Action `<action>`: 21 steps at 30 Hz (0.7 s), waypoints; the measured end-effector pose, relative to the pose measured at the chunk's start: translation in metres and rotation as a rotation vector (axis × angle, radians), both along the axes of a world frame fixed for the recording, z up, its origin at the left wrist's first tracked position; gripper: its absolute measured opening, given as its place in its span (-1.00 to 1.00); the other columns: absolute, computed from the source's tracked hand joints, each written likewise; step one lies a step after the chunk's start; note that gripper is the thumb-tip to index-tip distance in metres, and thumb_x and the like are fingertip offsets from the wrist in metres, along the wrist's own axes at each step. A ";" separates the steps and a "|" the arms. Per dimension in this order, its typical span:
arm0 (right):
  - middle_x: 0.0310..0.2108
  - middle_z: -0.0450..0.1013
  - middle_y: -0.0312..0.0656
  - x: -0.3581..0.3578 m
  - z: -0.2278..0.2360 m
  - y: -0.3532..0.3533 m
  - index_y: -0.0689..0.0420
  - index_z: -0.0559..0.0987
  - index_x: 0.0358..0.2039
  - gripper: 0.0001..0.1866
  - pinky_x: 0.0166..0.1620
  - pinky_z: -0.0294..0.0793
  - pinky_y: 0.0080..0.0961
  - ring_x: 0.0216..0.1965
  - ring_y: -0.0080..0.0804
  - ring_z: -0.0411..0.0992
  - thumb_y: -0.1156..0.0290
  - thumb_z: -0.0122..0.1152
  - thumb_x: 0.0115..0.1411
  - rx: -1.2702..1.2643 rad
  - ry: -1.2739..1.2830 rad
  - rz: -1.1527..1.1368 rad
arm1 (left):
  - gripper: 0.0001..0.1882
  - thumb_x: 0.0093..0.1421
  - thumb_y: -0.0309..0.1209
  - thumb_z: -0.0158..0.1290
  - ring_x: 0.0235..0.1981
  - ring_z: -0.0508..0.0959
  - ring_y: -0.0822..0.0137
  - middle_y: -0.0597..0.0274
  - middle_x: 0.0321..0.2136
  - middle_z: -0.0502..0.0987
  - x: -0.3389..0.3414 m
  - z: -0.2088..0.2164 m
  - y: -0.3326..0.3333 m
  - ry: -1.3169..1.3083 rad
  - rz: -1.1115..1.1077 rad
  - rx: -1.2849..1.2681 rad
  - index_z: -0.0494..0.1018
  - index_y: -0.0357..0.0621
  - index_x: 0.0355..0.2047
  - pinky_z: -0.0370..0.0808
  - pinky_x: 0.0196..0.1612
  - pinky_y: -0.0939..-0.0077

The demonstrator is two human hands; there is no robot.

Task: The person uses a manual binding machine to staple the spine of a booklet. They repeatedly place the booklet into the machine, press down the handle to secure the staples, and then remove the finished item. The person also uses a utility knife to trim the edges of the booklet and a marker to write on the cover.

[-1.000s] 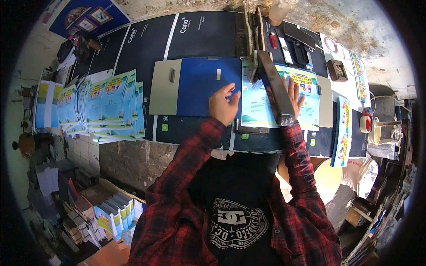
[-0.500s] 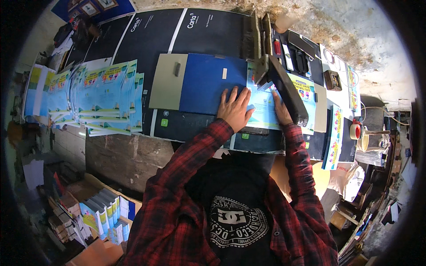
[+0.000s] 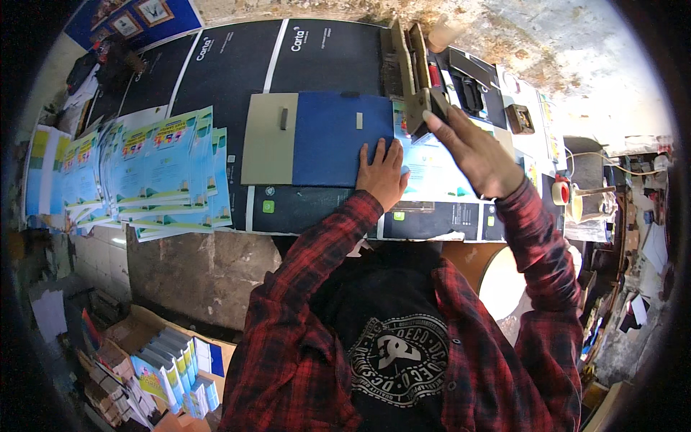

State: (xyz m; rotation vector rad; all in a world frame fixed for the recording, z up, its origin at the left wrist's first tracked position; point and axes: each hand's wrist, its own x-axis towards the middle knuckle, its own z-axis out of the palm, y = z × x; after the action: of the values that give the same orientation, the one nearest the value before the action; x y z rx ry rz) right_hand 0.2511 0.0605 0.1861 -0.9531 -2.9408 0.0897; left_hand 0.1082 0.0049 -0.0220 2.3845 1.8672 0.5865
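My left hand [image 3: 381,171] lies flat with fingers spread, over the right edge of a dark blue board [image 3: 327,140] and the edge of a light blue printed sheet [image 3: 432,173]. My right hand [image 3: 479,153] is closed over the dark end of a hinged tool [image 3: 426,109] that looks like a long-arm stapler. Its thumb presses along the block-shaped head, and the black lever is mostly hidden under the hand. The tool's head stands over the far part of the sheet. A grey-beige board [image 3: 268,144] joins the blue one on its left.
Fanned light blue booklets [image 3: 155,162] cover the table's left end. Beyond the tool lie a black tray [image 3: 468,93] and a small dark box [image 3: 520,119]. A tape roll [image 3: 561,193] sits at the right. Below left stands a carton of booklets [image 3: 173,360].
My right hand has left the sheet's right side and moved up and over onto the tool's lever. My left hand stays flat at the blue board's edge. The whole view has shifted slightly.
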 end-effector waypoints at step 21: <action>0.31 0.05 0.38 -0.024 -0.084 -0.065 0.51 0.11 0.28 -0.05 0.30 0.19 -0.21 0.30 0.22 0.18 0.17 0.36 0.08 0.039 0.478 -0.468 | -0.35 0.32 -0.04 -0.18 0.30 0.20 0.01 0.10 0.29 0.23 -0.003 -0.002 0.001 0.036 -0.003 0.015 0.23 -0.25 0.27 0.05 0.30 -0.21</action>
State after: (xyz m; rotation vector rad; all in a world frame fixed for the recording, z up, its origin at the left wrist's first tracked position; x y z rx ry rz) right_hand 0.2271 -0.0041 0.1017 -1.3601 -2.2278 0.2062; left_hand 0.1050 0.0057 -0.0245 2.4224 1.8790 0.5633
